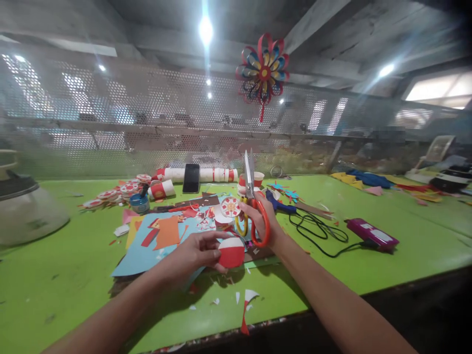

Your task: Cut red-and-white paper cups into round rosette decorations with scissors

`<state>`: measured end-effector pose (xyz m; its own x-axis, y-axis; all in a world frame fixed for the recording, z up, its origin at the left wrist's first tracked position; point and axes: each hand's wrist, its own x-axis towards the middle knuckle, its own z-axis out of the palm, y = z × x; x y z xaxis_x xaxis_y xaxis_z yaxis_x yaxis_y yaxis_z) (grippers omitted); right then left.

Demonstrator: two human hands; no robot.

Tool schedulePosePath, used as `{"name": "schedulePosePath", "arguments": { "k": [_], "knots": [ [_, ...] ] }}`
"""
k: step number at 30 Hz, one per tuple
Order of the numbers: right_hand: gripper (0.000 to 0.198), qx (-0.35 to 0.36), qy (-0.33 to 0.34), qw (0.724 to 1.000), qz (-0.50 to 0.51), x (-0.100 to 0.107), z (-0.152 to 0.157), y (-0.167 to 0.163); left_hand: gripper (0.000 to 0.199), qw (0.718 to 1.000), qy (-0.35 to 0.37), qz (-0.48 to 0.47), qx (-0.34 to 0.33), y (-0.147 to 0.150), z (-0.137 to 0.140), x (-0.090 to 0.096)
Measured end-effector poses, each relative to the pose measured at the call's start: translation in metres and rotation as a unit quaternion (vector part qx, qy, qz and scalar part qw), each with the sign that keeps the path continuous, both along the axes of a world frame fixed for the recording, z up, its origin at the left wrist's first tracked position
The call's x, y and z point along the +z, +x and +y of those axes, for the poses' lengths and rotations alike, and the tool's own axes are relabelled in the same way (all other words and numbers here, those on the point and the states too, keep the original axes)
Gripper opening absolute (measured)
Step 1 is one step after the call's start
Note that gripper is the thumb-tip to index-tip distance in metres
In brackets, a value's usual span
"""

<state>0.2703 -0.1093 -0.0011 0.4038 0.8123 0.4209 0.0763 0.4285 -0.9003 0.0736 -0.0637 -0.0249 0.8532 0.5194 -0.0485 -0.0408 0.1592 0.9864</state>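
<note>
My left hand (199, 251) pinches a round red-and-white paper piece (232, 255) by its left edge. In my right hand (266, 214) is a pair of scissors (250, 174), blades pointing up and slightly apart, with an orange handle loop around the fingers. A round card disc (231, 207) with a red pattern touches my right fingertips; whether they grip it, I cannot tell. A yellow loop (241, 223) shows beside the orange one. Under and behind my hands lies light blue paper (142, 250) with an orange paper piece (167, 232) and small scraps.
At the back lie stacked paper cups (199, 174), a phone (191, 178), patterned discs (129, 188) and a blue jar (139, 202). To the right are a blue-handled tool (280, 202) and a purple box (372, 236) with a black cord. A paper flower (264, 73) hangs above.
</note>
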Motion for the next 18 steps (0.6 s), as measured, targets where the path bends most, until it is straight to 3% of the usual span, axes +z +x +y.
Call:
{"name": "schedulePosePath", "arguments": {
  "k": [12,16,18],
  "knots": [
    [0.035,0.007,-0.058,0.996,0.064,-0.006,0.004,0.002,0.033,0.999,0.027,0.038,0.013,0.004,0.001,-0.014],
    [0.035,-0.032,-0.028,0.996,0.082,0.002,0.005,0.016,0.033,0.994,0.046,0.083,0.050,0.009,-0.002,-0.005],
    [0.035,-0.044,-0.016,0.995,0.090,0.005,0.007,0.024,0.032,0.995,0.048,0.079,0.037,0.014,-0.011,0.003]
  ]
}}
